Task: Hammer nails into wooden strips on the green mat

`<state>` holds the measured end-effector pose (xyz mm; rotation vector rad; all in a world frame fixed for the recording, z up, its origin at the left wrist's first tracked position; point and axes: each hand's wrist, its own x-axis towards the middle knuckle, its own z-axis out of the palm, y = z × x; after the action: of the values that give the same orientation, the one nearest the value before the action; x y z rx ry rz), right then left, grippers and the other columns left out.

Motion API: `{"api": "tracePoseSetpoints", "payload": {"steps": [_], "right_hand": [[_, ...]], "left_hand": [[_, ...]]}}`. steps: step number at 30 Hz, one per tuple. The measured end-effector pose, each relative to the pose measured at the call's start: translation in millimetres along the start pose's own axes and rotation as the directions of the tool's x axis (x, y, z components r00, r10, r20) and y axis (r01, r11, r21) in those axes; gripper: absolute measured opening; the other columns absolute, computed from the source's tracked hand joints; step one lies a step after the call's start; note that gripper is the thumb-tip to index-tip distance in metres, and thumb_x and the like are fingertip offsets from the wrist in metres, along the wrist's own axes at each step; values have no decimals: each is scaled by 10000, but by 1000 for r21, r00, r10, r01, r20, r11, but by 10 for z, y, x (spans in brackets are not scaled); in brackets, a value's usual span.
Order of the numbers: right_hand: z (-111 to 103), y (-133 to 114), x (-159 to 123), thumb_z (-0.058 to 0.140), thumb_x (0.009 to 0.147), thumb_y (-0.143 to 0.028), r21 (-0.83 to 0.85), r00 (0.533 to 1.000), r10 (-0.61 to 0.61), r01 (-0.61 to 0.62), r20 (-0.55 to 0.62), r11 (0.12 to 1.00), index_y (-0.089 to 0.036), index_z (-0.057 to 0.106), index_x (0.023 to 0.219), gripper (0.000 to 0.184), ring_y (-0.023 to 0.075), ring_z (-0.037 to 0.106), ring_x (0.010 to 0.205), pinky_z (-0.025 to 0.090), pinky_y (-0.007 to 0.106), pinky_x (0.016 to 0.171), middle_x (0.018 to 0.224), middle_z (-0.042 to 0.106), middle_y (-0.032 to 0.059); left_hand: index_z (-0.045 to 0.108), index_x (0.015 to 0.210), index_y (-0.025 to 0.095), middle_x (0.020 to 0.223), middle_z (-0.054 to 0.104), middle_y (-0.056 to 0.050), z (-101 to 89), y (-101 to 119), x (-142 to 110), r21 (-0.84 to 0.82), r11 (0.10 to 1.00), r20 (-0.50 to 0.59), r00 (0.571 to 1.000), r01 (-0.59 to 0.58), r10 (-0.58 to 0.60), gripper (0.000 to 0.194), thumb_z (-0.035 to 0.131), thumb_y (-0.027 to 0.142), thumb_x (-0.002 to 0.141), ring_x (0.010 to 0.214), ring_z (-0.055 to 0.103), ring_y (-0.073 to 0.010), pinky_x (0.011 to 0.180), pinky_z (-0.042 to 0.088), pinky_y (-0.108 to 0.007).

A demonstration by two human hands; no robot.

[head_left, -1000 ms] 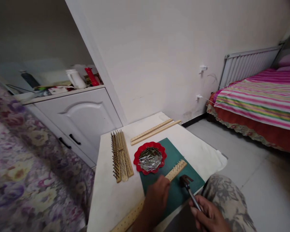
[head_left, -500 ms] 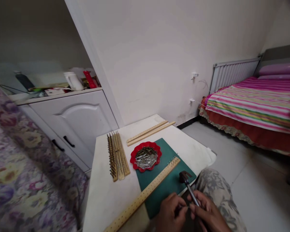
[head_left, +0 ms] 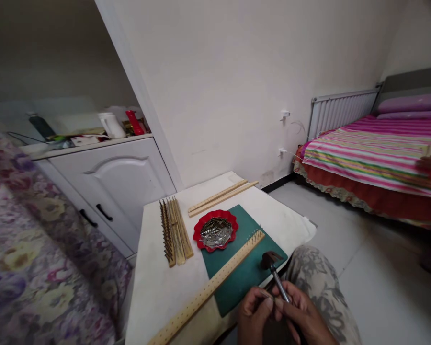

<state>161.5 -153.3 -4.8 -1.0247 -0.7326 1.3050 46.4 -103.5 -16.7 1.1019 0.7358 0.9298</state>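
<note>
My right hand [head_left: 301, 311] is closed around the shaft of a claw hammer [head_left: 282, 286], its dark head over the green mat's near right corner. My left hand [head_left: 253, 311] is pinched close beside it, with a thin nail [head_left: 265, 293] between thumb and forefinger; the fingers partly hide it. Across the green mat [head_left: 233, 290] lies a long wooden strip [head_left: 208, 290] drilled with rows of holes. Several nails [head_left: 254, 234] stand in its far end. A red scalloped bowl [head_left: 197, 235] of loose nails [head_left: 217, 232] sits beyond the strip, partly on the mat.
On the white table [head_left: 154, 297], strips studded with nails [head_left: 168, 235] lie at the left and two bare wooden strips [head_left: 219, 196] at the back. My knee [head_left: 314, 273] is against the right edge. Another person's hand [head_left: 429, 163] rests by the bed [head_left: 373, 163].
My hands have come up slightly and closer together, the left fingers turning upward with the nail. The hammer has shifted a little left. Another person's hand and red sleeve now show at the right.
</note>
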Motion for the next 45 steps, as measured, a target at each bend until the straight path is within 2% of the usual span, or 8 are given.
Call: {"api": "tracePoseSetpoints", "payload": {"steps": [3,5,7,12,18,34,39,45], "right_hand": [[-50,37,18,623,744,-541,-64,999,12,-14,-30,998,-194,492,837,382,-6,292,231,158,117,262,495,592,-77],[-89,78,25,602,733,-584,-89,998,32,-37,-53,995,-199,477,818,414,-3,284,225,150,118,259,459,559,-92],[-117,115,25,607,705,-615,-115,996,64,-70,-59,991,-205,458,811,449,6,290,234,162,119,257,436,541,-98],[-155,155,34,600,694,-633,-149,995,98,-102,-35,984,-208,446,818,468,11,286,248,146,119,249,436,542,-90],[-222,170,85,582,717,-613,-159,993,111,-116,-39,980,-211,451,835,439,19,286,247,153,125,248,436,525,-95],[-273,200,107,571,685,-657,-201,991,124,-129,-40,971,-211,446,836,488,25,274,245,158,145,255,414,506,-105],[-174,-59,132,516,779,-601,-179,997,77,-72,22,981,-202,447,822,407,16,286,244,172,145,271,454,526,-100],[9,-494,377,441,859,-499,-219,995,23,-1,97,976,-168,493,849,336,35,374,248,190,154,282,500,595,-58]], "left_hand": [[567,671,166,599,512,21,-95,217,198,259,959,-69,988,-113,136,236,627,387,728,561,466,-104,564,380,-222],[574,681,165,647,519,16,-155,361,411,451,877,-98,967,-168,236,189,596,341,748,613,479,-115,585,377,-217],[581,671,162,688,524,7,-196,459,642,591,779,-75,947,-210,312,193,560,325,772,645,495,-123,596,377,-215],[607,706,173,712,556,-2,-236,449,1040,767,594,-36,907,-245,420,187,495,287,803,668,523,-137,608,382,-217],[616,727,188,724,585,4,-253,332,1117,838,501,-22,905,-216,426,188,473,269,818,670,536,-130,617,378,-211],[615,742,213,759,604,7,-228,289,1133,939,322,-23,911,-122,413,185,464,260,839,681,544,-122,606,345,-200],[615,741,217,777,609,13,-207,272,1126,950,295,-32,908,-102,419,183,467,251,844,676,548,-113,608,334,-203],[621,733,213,743,595,13,-186,277,1127,944,318,-49,917,-87,397,220,454,270,863,662,546,-111,580,314,-205]]}}
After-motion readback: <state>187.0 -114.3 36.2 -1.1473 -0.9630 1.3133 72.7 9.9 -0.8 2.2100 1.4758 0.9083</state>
